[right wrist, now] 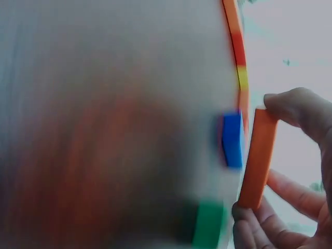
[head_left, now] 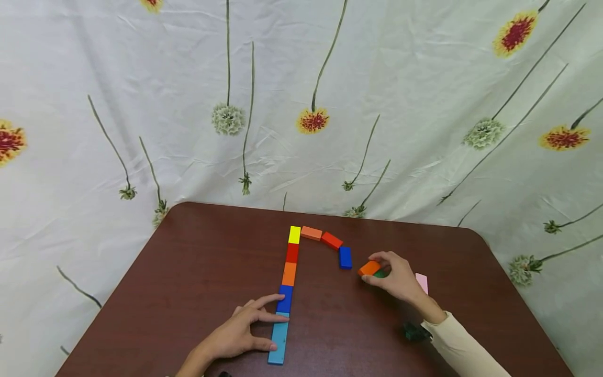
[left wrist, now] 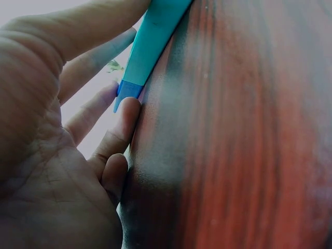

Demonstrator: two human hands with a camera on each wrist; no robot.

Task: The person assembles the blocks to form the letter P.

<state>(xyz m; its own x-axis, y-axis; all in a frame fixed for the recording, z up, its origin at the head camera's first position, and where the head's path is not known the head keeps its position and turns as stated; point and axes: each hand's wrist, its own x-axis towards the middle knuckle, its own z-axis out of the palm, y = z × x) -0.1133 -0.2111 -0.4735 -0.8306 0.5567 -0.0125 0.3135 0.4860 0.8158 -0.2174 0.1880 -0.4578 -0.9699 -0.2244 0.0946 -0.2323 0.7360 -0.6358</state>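
You have the orange block (head_left: 369,268) in your right hand (head_left: 398,277), pinched between thumb and fingertips over the right half of the table (head_left: 212,251). In the head view a green block (head_left: 380,274) shows partly behind it; the right wrist view shows the two apart. Near your right wrist lies a pink block (head_left: 422,283), partly hidden.

Just left of your grip stands the blue block (head_left: 346,258), ending a bent line that runs back through a red block (head_left: 332,241) and a salmon block (head_left: 311,233) to the yellow block (head_left: 294,234). From there a straight row comes toward you: red, orange, dark blue, then a light blue section (head_left: 280,340) (one block or two, I cannot tell). Your left hand (head_left: 240,332) is spread wide, gripping nothing, its fingertips touching the dark blue and light blue pieces. Beyond the table hangs a flower-printed cloth (head_left: 188,104).
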